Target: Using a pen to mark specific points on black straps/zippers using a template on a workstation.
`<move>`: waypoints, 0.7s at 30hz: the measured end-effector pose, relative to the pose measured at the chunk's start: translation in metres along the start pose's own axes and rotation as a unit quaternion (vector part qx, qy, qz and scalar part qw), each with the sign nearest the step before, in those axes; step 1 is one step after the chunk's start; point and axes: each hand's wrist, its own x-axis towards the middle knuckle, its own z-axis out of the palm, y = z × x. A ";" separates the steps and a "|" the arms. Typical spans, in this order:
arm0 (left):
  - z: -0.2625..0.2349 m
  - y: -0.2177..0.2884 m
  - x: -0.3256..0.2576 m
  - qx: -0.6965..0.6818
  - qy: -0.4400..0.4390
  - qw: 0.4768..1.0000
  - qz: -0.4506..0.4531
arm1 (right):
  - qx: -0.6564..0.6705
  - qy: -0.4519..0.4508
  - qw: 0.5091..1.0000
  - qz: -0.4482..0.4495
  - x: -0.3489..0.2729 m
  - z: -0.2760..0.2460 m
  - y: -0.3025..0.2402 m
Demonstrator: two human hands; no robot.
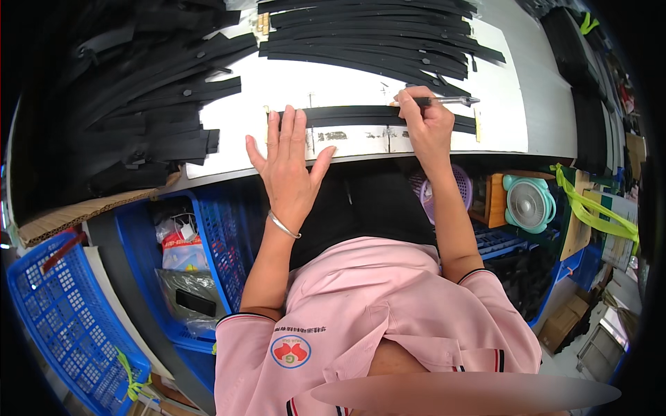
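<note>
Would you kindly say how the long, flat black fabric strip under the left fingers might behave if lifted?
The long, flat black fabric strip would probably droop, as similar black strips heaped leftward bend. Lying thin and flat, it looks light and unlikely to roll.

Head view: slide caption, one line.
Left hand spread on a black strip, right hand holding a pen at its far edge, more strips beyond.

It's jet black for the strip [350, 116], bright white for the board [501, 87], black and silver on the pen [454, 101]! Pink fills the shirt [395, 274], blue lattice covers the basket [66, 315], turquoise rings the fan [530, 203], yellow-green lights the ribbon [583, 204].
</note>
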 end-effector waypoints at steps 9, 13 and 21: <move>-0.002 -0.001 -0.001 -0.005 -0.014 1.000 0.005 | -0.016 -0.020 0.999 -0.036 0.001 0.000 0.015; -0.006 0.006 0.003 0.014 -0.028 1.000 0.003 | -0.065 -0.037 0.995 -0.058 0.001 -0.001 0.013; 0.023 0.061 0.036 -0.226 0.038 0.972 0.052 | -0.075 -0.033 0.993 -0.089 0.000 0.000 0.014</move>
